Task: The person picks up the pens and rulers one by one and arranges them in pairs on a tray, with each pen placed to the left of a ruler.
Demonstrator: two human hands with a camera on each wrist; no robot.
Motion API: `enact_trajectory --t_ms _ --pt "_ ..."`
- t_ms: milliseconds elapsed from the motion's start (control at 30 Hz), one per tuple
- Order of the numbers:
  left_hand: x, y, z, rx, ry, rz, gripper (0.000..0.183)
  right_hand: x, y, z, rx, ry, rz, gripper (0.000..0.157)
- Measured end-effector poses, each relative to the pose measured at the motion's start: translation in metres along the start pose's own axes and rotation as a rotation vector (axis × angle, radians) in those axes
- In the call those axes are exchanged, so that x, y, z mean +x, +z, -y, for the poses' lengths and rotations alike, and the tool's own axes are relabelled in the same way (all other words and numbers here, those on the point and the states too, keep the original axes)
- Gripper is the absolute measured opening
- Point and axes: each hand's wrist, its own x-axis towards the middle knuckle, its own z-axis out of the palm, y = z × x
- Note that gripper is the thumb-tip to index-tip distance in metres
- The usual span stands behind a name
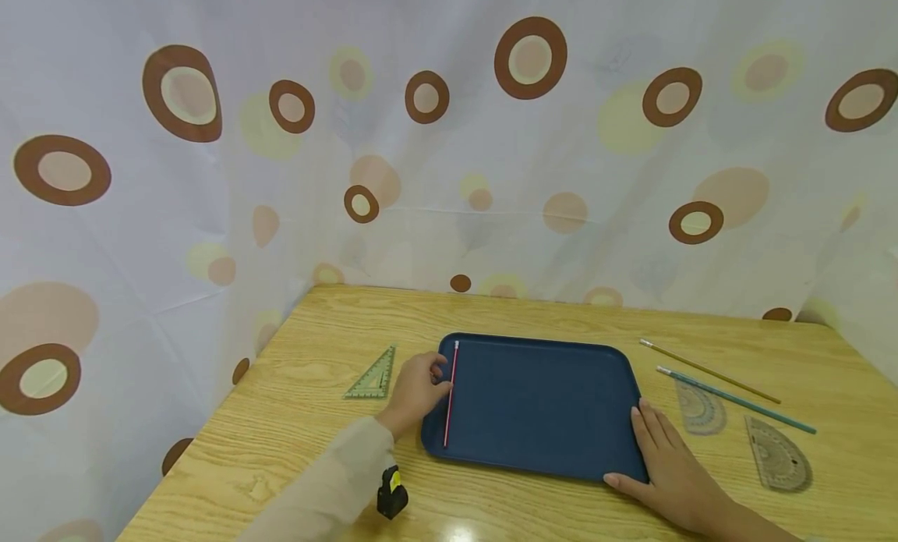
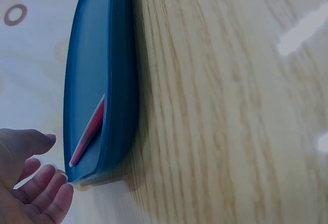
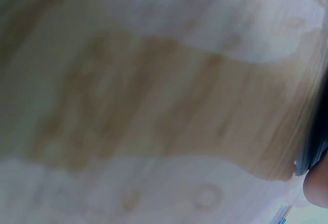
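A dark blue tray (image 1: 540, 409) lies on the wooden table, with a red pencil (image 1: 452, 394) lengthwise inside its left edge. My left hand (image 1: 415, 390) is over that edge, thumb close to the pencil and fingers loosely bent. In the left wrist view, the hand (image 2: 28, 178) is beside the tray wall (image 2: 123, 80) with nothing in its grasp, and the pencil (image 2: 89, 131) leans near the wall. My right hand (image 1: 666, 468) rests on the tray's right edge, fingers extended and thumb at the front corner. Only a fingertip (image 3: 316, 185) shows in the blurred right wrist view.
Left of the tray lies a green set square (image 1: 372, 386); a black and yellow tape measure (image 1: 391, 495) sits nearer me. To the right are a gold pencil (image 1: 708, 370), a teal pencil (image 1: 744, 403) and two clear protractors (image 1: 701, 411). A patterned cloth (image 1: 491, 160) hangs behind.
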Motion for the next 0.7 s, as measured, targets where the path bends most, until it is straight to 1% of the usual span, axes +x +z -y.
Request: enact_trajectory --t_ms 167,267,433,533,700 --pt "-0.001 -0.006 -0.001 0.002 -0.002 0.007 0.032 0.001 -0.001 0.000 0.006 0.011 0.009 0.101" --pt "-0.002 -0.008 0.000 0.023 0.003 0.000 0.032 0.001 0.000 0.000 0.009 0.005 0.003 0.101" --pt "-0.002 -0.011 0.006 -0.004 -0.006 -0.005 0.034 0.001 0.001 0.000 0.011 0.002 -0.005 0.100" --pt "-0.001 -0.012 0.010 0.000 0.003 -0.025 0.035 0.000 0.001 0.000 0.011 0.001 -0.007 0.100" --pt "-0.001 -0.016 0.018 0.052 0.008 -0.076 0.037 0.001 0.001 0.000 0.011 0.001 -0.005 0.100"
